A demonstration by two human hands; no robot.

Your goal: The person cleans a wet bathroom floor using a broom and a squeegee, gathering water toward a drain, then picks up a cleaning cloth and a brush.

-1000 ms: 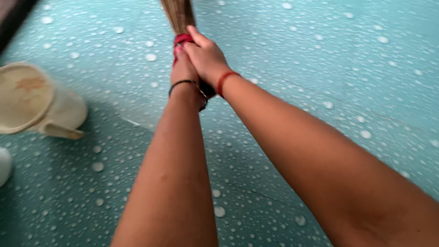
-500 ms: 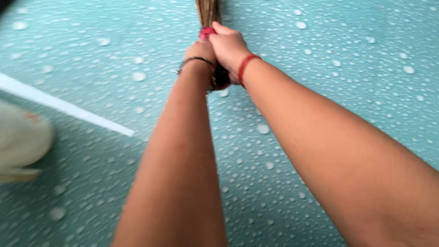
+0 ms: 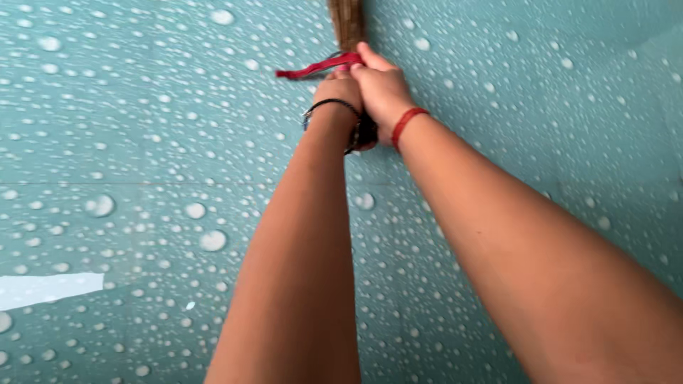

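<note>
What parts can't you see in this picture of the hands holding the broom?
- Bundled brown straw broom: head view, its sweeping end is cut off by the top edge.
- Broom grip: hidden under the left hand and right hand, clasped together.
- Red cloth tie: its knot is covered by the fingers.
- White strip on the teal white-spotted floor: cut off by the left edge, too plain to identify.

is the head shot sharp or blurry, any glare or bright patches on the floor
Head view: both hands, left hand and right hand, on the broom read fairly sharp; the forearms close to the lens look soft; light is even and diffuse with no hard shadows; a blown-out white patch sits at the left edge of the teal floor.
</note>
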